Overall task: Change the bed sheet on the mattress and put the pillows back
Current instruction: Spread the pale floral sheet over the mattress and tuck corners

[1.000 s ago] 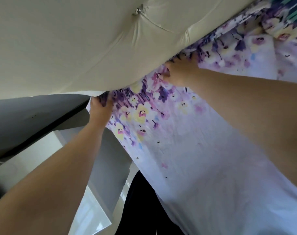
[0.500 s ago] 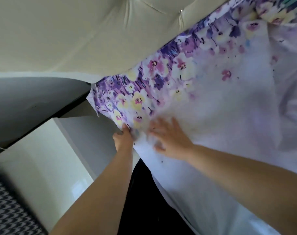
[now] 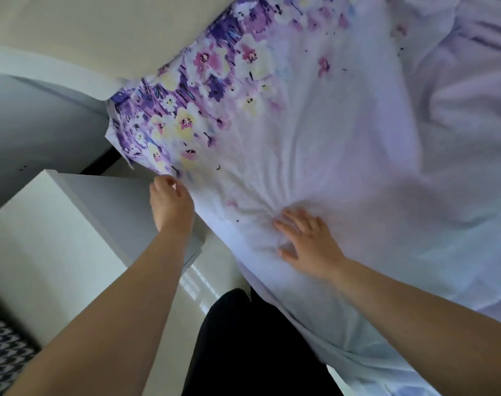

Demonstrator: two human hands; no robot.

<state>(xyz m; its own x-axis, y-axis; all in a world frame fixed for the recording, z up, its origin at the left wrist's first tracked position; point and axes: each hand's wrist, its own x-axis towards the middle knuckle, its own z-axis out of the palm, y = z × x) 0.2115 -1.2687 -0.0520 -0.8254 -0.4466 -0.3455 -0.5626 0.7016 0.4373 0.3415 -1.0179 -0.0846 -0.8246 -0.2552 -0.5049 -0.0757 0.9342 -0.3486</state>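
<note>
A white bed sheet (image 3: pixel 343 155) with a purple, pink and yellow flower border covers the mattress, its flowered corner lying against the cream padded headboard (image 3: pixel 100 32). My right hand (image 3: pixel 309 244) presses flat on the sheet near the bed's side edge, fingers spread, with wrinkles fanning out from it. At the sheet's edge just below the flowered corner, my left hand (image 3: pixel 170 204) has its fingers curled at the fabric; whether they pinch it is unclear. No pillows are in view.
A white bedside cabinet (image 3: pixel 52 238) stands beside the bed, close under my left arm. A grey wall (image 3: pixel 29 132) lies behind it. Glossy white floor (image 3: pixel 203 278) shows between cabinet and bed. My dark trousers (image 3: pixel 243 344) are below. Houndstooth fabric (image 3: pixel 3 358) is at the lower left.
Both hands came away from the headboard corner and slid down the bed's side. My right hand now presses the sheet lower, gathering wrinkles. The view has tipped down, showing more of the cabinet.
</note>
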